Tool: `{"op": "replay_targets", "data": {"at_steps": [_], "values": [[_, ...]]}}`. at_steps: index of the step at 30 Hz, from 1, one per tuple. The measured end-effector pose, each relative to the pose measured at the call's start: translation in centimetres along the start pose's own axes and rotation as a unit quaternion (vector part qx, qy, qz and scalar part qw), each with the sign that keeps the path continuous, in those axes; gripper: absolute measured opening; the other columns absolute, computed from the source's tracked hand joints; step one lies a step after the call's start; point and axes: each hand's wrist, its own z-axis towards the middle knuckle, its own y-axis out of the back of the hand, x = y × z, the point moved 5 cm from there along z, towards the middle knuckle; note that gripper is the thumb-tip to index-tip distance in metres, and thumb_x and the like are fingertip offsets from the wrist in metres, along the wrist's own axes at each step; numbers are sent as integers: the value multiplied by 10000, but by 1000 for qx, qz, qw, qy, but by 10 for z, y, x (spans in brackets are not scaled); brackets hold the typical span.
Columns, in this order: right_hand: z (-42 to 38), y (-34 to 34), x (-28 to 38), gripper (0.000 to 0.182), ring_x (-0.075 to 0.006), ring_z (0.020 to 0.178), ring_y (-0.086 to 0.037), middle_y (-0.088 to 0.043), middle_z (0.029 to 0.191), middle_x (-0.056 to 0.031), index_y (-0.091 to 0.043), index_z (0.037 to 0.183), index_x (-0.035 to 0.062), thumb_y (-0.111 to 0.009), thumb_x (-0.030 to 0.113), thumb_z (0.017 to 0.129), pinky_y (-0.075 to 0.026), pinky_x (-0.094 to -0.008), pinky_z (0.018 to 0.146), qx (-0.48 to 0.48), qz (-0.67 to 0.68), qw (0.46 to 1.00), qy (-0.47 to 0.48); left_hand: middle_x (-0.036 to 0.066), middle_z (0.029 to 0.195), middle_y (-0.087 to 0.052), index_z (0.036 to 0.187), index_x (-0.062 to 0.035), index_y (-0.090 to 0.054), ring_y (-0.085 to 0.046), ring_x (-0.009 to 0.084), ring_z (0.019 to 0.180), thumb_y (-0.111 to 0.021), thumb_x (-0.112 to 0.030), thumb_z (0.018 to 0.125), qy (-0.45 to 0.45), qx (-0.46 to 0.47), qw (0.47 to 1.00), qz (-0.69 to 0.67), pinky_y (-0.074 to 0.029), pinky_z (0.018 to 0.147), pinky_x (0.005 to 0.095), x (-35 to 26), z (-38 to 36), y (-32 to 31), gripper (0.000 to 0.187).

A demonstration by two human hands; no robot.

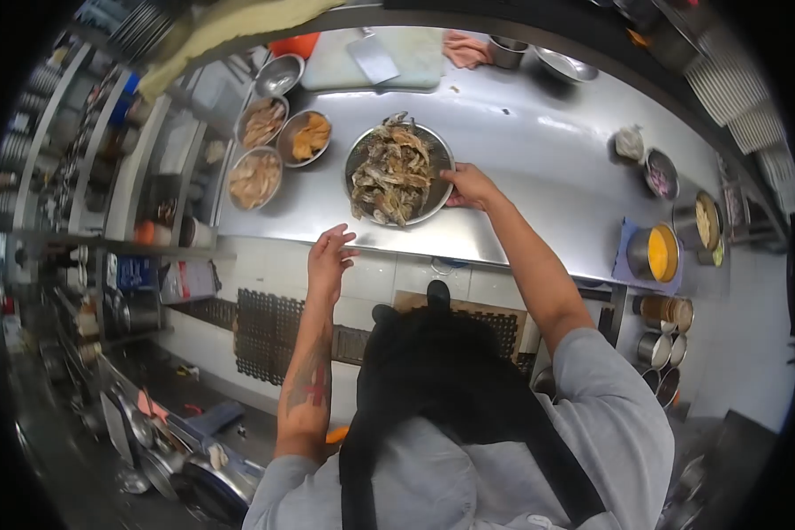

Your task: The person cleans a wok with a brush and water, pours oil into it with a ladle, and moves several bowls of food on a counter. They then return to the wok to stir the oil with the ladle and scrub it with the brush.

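Note:
On the steel counter (539, 177) stands a large metal bowl (442, 150) heaped with brown, mushroom-like pieces (393, 175). My right hand (470, 186) grips the right rim of this bowl, thumb on top. Just below and left of the bowl, my left hand (329, 253) is held in the air with its fingers apart and nothing in it. Left of the large bowl are a small bowl of orange pieces (311, 138) and two bowls of pale pieces (254, 177).
A cutting board (415, 53) with a cleaver (374, 59) lies at the back, beside a pink cloth (466, 49). At the right are a pot of yellow liquid (661, 253) and a bowl of purple pieces (660, 174). Shelves flank the counter's left side.

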Motion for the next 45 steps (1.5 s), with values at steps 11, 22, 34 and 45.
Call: {"op": "replay_targets", "data": {"at_steps": [11,22,34,45], "values": [[-73,-31,-22,379,-150,658,-659,-710,870,-87,-642,1230,44,-657,270,926,-507,-287,590,-178,-130,970,108,106,1150,-655,1274,-45,-589,-601,160,923,-552,-334,1015,26,-153,983,-100,-466,717,274,67,-59,107,390],[-55,-137,87,238,-319,875,-657,-609,1048,-144,-730,1031,95,-693,227,836,-535,-406,809,-222,-459,778,366,182,747,-687,945,12,-648,-702,254,780,-660,-247,900,48,14,711,701,-535,720,437,377,-166,318,263],[-37,-128,156,609,-344,943,-641,-643,1102,-213,-645,1262,16,-717,461,853,-507,-420,884,-481,-404,704,332,104,750,-606,1067,-14,-606,-623,239,586,-567,-277,968,280,-374,883,-41,-443,452,340,371,-174,445,283],[35,-499,196,539,-136,766,-581,-671,1094,-106,-628,1308,30,-728,363,897,-481,-276,703,-73,-266,835,477,144,1195,-648,1514,-75,-377,-654,155,775,-724,-253,917,-10,-437,897,-64,-515,620,287,38,-37,597,713]]}}
